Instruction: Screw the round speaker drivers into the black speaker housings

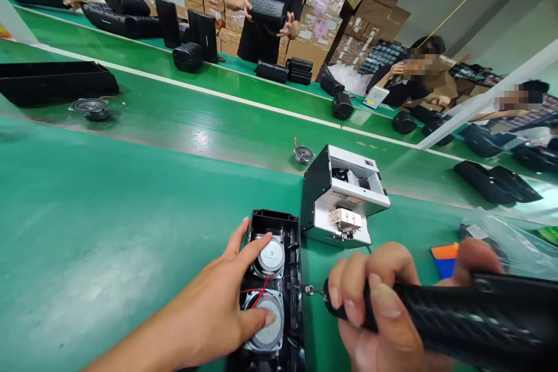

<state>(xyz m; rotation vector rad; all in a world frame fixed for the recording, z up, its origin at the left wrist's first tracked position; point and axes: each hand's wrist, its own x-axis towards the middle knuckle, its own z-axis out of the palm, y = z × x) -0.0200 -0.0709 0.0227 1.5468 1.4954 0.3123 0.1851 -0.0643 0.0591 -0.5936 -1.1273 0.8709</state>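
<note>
A black speaker housing (pixel 293 261) lies open on the green bench, with an upper speaker driver (pixel 272 256) and a lower speaker driver (pixel 268 331) inside. Red wires (pixel 261 292) run between the drivers. My left hand (pixel 213 296) grips the housing's left side, index finger on the upper driver and thumb on the lower one. My right hand (pixel 379 296) is closed around a black electric screwdriver (pixel 462 314), held sideways. Its bit (pixel 310 290) points left at the housing's right side; I cannot tell whether the tip touches a screw.
A white and black screw feeder (pixel 349 197) stands just beyond the housing. Loose speaker drivers (pixel 304 154) (pixel 90 107) and a long black case (pixel 56 82) sit farther back. Plastic wrap (pixel 510 241) lies at right. Across the bench, a person (pixel 268 6) holds a black speaker (pixel 268 10).
</note>
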